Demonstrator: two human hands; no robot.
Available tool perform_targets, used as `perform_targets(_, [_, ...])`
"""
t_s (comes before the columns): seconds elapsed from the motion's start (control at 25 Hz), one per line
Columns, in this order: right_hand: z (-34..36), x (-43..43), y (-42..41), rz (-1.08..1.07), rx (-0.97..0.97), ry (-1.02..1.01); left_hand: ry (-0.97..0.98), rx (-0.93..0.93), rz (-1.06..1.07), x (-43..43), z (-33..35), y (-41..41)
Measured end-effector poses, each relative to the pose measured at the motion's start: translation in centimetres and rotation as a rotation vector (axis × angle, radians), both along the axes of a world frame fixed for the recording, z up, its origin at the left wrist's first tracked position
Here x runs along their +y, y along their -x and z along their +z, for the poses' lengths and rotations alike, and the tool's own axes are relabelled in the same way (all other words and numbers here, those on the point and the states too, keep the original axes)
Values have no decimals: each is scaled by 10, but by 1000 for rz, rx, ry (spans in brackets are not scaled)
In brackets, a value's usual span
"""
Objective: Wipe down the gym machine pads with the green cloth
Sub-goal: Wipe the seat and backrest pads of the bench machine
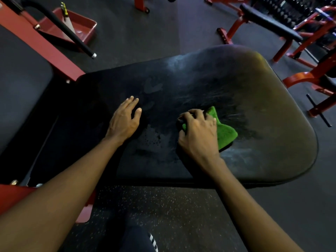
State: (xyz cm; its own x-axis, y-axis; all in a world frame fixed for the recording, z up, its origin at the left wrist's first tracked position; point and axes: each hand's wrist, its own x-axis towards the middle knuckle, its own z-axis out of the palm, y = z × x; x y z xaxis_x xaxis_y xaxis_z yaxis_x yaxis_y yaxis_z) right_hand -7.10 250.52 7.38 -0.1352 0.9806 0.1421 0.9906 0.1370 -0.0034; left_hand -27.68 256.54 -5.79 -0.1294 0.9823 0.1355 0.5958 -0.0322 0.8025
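A wide black pad of a red-framed gym machine fills the middle of the view, with pale wipe streaks and damp marks across it. My right hand grips the bunched green cloth with curled fingers and holds it down on the pad right of centre. My left hand rests on the pad to the left, fingers straight and slightly spread, holding nothing.
A second black pad lies at the left beside a red frame beam and a black handle bar. A black bench on red legs stands at the back right. More red frames crowd the right edge. Speckled rubber floor lies below.
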Motion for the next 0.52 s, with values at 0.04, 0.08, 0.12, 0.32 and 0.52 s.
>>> perform_targets(0.04, [-7, -1, 12, 14, -10, 21, 4, 23, 10, -6, -3, 6])
perform_targets(0.08, [-13, 0, 23, 24, -16, 37, 18, 51, 9, -14, -9, 12])
perform_targets(0.12, [-18, 1, 33, 36, -21, 53, 39, 71, 3, -21, -17, 16])
perform_targets(0.32, [-41, 4, 93, 173, -54, 209, 98, 46, -11, -30, -32, 26])
perform_targets(0.52, [-34, 12, 71, 207, -50, 157, 92, 30, 7, -36, -27, 26])
